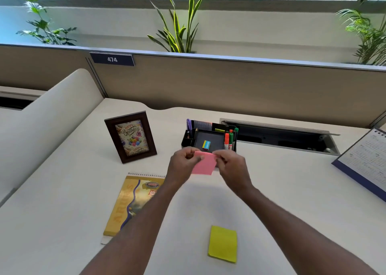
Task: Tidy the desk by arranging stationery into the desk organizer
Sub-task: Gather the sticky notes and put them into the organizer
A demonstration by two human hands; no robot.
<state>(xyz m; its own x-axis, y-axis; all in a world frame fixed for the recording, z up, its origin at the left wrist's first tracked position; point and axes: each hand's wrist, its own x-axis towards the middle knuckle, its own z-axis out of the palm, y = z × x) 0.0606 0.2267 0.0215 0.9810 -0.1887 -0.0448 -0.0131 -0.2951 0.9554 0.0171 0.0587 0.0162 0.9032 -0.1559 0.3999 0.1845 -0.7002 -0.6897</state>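
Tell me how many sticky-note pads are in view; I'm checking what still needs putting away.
2. The pink pad is held by both the left hand and right hand just in front of the organizer. The yellow pad lies on the desk nearer the person. Others may be hidden inside the organizer.

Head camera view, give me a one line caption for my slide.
Both hands hold a pink sticky pad before the desk organizer; a yellow sticky pad waits on the desk.
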